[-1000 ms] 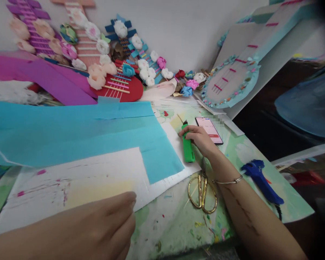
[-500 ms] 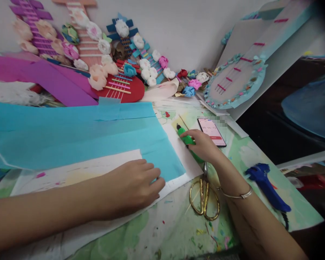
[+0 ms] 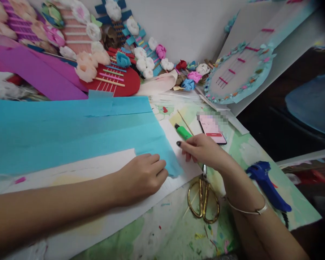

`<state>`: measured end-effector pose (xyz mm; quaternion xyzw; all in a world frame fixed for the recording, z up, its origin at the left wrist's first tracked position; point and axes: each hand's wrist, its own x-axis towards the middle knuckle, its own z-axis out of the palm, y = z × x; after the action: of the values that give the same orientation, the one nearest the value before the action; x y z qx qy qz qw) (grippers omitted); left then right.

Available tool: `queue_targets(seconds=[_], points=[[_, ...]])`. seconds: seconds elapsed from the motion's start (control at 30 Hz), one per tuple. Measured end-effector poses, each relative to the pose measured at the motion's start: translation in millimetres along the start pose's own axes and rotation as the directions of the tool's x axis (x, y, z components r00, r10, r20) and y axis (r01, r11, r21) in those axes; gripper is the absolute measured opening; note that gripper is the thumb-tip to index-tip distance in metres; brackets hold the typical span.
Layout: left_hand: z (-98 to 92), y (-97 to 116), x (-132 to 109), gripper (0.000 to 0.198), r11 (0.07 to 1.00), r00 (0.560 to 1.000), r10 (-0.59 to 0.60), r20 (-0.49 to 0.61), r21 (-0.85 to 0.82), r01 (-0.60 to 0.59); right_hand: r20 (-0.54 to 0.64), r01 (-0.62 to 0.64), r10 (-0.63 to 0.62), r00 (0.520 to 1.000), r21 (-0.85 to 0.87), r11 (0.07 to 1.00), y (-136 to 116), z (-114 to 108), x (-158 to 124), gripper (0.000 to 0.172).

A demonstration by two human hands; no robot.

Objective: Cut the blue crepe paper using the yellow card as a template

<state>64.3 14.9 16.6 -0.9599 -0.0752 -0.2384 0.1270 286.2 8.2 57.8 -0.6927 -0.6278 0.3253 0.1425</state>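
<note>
My left hand lies with curled fingers on the lower right edge of blue crepe paper; what is under the fingers is hidden. White paper lies beneath the blue sheet, whose right corner is slightly rumpled. My right hand hovers by that corner, thumb stretched out and other fingers loosely bent below. Nothing shows in its fingers. Beyond it, a green tool with a black tip, like a utility knife, lies on the white paper, its near end covered by my hand. Gold-handled scissors rest just below my right hand.
A phone and a thin stick lie behind my right hand. To the right is a blue glue gun. Decorated paper instruments, including a red one, line the wall. A large pale-blue one leans at right.
My right hand has come off the green tool and moved down toward the blue paper's corner. My left hand has shifted slightly right, and the blue paper's corner has become rumpled.
</note>
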Motion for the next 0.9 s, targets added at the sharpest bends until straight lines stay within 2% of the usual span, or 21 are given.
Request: queue_targets(seconds=[0.07, 0.1, 0.2, 0.33, 0.43, 0.57, 0.63, 0.8, 0.9], points=[[1.1, -1.3, -1.1, 0.027, 1.0, 1.0, -0.016, -0.025, -0.009, 0.016, 0.258, -0.033, 0.008, 0.966, 0.092, 0.995, -1.4, 2.1, -3.2, 0.048], [1.6, -2.0, -1.3, 0.027, 1.0, 0.999, -0.021, -0.031, -0.012, 0.02, 0.344, -0.047, 0.004, 0.939, 0.117, 0.992, -1.7, 3.0, -4.0, 0.048], [1.5, -3.0, -0.1, 0.028, 0.999, 0.999, -0.037, -0.03, -0.033, 0.036, 0.481, -0.089, -0.024, 0.876, 0.211, 0.973, -1.1, 4.0, -3.2, 0.04], [-2.3, -0.5, 3.7, 0.028, 0.993, 0.994, -0.1, -0.05, -0.064, 0.096, 0.507, -0.097, -0.111, 0.855, 0.365, 0.926, -1.1, 2.7, -0.2, 0.031], [-5.8, 1.3, 6.7, 0.032, 0.993, 0.989, -0.116, -0.092, 0.019, 0.118, 0.51, -0.105, -0.174, 0.843, 0.472, 0.875, -3.4, 4.8, 0.6, 0.032], [-8.9, -1.9, 7.7, 0.018, 0.97, 0.981, 0.004, -0.194, 0.24, 0.043, 0.514, -0.158, -0.216, 0.83, 0.589, 0.793, -4.5, 11.4, 2.2, 0.032], [-8.6, -4.7, 6.3, 0.012, 0.961, 0.974, 0.067, -0.217, 0.278, -0.004, 0.519, -0.196, -0.228, 0.824, 0.638, 0.745, -2.6, 13.9, 4.2, 0.03], [-1.2, -7.6, -1.3, 0.012, 0.981, 0.96, 0.072, -0.27, 0.191, -0.02, 0.536, -0.241, -0.308, 0.786, 0.724, 0.647, 4.5, 16.2, 8.6, 0.028], [3.7, -7.9, -5.2, 0.011, 0.989, 0.954, 0.066, -0.294, 0.149, -0.022, 0.524, -0.235, -0.343, 0.78, 0.753, 0.615, 6.8, 17.5, 9.5, 0.026]])
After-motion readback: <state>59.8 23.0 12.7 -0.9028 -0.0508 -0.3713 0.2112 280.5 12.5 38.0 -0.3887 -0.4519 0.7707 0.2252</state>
